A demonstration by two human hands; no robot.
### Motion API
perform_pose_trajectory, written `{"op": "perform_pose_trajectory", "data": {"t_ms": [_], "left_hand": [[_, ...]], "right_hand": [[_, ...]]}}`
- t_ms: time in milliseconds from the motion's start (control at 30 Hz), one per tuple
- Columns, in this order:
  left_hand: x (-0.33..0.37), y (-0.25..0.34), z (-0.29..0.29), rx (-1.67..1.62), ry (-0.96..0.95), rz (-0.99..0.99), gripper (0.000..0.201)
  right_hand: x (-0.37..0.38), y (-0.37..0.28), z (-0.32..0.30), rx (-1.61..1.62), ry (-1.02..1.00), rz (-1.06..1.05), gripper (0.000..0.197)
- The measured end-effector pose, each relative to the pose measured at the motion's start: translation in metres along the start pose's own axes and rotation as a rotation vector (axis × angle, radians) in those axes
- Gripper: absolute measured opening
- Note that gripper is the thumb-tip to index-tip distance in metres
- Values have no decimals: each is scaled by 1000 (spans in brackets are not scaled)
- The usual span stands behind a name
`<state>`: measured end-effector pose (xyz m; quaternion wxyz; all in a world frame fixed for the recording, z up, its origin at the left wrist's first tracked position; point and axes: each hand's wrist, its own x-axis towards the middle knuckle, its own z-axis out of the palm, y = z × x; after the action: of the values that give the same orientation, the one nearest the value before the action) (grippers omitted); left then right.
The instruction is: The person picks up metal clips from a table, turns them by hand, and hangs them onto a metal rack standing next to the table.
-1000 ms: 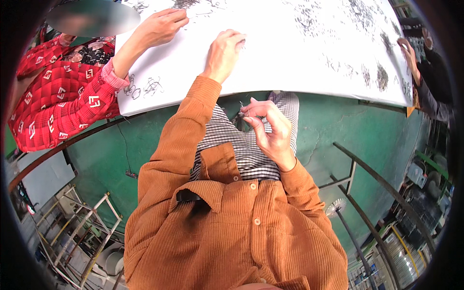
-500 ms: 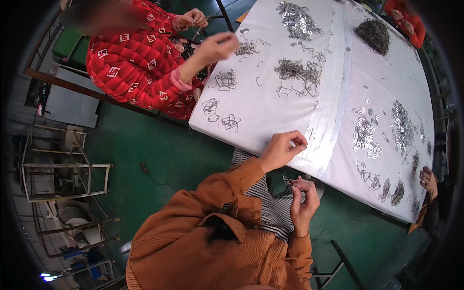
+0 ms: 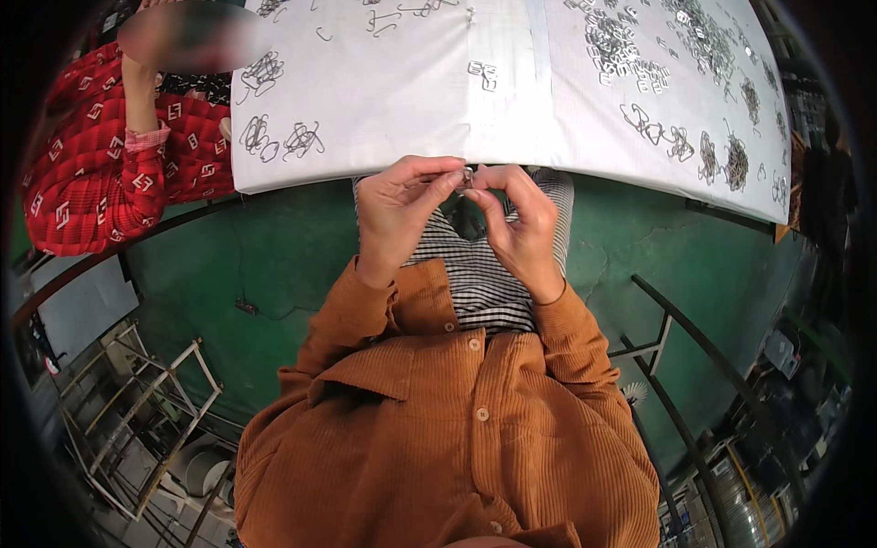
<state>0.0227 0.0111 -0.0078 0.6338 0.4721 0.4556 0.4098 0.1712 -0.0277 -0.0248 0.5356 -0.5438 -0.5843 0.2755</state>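
Observation:
In front of me, just off the table's near edge, my left hand (image 3: 398, 208) and my right hand (image 3: 523, 224) meet fingertip to fingertip. Both are closed in a pinch on a small shiny metal piece (image 3: 469, 177). Fingers cover much of it, so I cannot tell whether it is one part or two. Beyond the fingertips, a few flat metal clips (image 3: 483, 75) lie on the white-covered table (image 3: 393, 119).
Bent wire hooks (image 3: 301, 139) lie in bunches on the left, more wire hooks (image 3: 645, 126) on the right. A heap of metal clips (image 3: 621, 59) sits at the far right. A co-worker in a red patterned sleeve (image 3: 137, 173) sits left. A dark metal frame (image 3: 699, 342) stands by my right.
My left hand has come back from over the table to meet my right hand at the edge. My view has turned, shifting the table and the co-worker within it.

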Motion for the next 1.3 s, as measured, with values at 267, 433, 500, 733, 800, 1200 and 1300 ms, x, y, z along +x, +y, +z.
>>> {"op": "perform_pose_trajectory", "data": {"t_ms": [267,433,500,733,800,1200,1300], "left_hand": [[-4,0,-6,129,17,85,14],[-8,-2,-16,222,-21,204,13],[-11,-1,-20,219,-24,235,12],[-14,8,-24,248,-37,279,14],[-14,7,-25,252,-39,295,14],[-20,12,-42,205,10,362,12],[-20,12,-42,196,-14,349,12]], "right_hand": [[-5,6,11,-45,-23,7,11],[-4,12,9,46,-121,114,13],[6,16,2,89,-142,66,15],[133,73,41,-315,-39,-200,28],[165,97,63,-455,-21,-147,34],[179,82,37,-718,-237,-66,13],[173,73,46,-635,-308,24,12]]}}
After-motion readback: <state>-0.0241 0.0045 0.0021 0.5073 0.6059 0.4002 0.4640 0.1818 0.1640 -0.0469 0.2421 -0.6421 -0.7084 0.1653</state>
